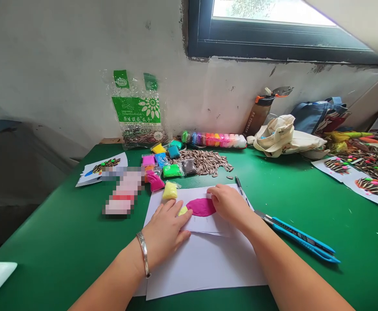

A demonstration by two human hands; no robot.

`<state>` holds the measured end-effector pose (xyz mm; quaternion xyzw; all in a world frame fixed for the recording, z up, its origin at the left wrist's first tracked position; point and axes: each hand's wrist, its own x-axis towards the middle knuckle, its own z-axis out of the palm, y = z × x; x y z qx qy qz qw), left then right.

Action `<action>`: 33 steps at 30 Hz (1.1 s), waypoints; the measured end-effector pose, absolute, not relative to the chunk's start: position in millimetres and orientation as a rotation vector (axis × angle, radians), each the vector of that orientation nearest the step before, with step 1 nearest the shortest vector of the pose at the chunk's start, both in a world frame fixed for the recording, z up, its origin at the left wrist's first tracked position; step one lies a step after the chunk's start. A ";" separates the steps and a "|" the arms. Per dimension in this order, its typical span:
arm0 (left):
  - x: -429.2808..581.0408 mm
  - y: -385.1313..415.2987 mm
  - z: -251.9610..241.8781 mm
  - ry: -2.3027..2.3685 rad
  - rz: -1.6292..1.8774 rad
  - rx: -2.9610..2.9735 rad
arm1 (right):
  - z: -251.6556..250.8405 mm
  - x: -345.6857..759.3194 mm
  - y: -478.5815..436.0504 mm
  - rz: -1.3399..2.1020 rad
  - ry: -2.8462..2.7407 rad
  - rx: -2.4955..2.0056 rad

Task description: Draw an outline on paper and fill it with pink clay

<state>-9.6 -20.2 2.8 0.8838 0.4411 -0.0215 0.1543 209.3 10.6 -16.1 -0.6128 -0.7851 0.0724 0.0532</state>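
Note:
A flat magenta oval of modelling clay (201,207) lies on a small white sheet (204,225) with short drawn lines below it. Joined to its left end is a small yellow piece of clay (182,211). My left hand (169,224), with a silver bangle at the wrist, rests flat with fingers spread, fingertips at the yellow piece and the oval's left edge. At the oval's right end, my right hand (229,203) has its fingers curled together against the clay; its fingertips are partly hidden. A larger white paper (204,268) lies underneath.
Bagged clay (172,170) and loose sunflower seeds (204,162) lie beyond the papers. A pen (240,188) and blue-handled cutter (305,239) lie right. A seed bag (140,112), clay rolls (217,139), bottle (258,114), cloth bag (279,136) and seed-decorated pictures (370,185) stand farther out.

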 end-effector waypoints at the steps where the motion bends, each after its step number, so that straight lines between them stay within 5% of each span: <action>1: -9.7 -20.4 2.0 1.263 -0.053 2.532 | -16.2 209.2 10.6 0.219 -2.390 -1.865; 33: -14.0 -19.0 11.9 1.256 -0.071 2.578 | -20.0 209.3 12.4 0.226 -2.352 -1.845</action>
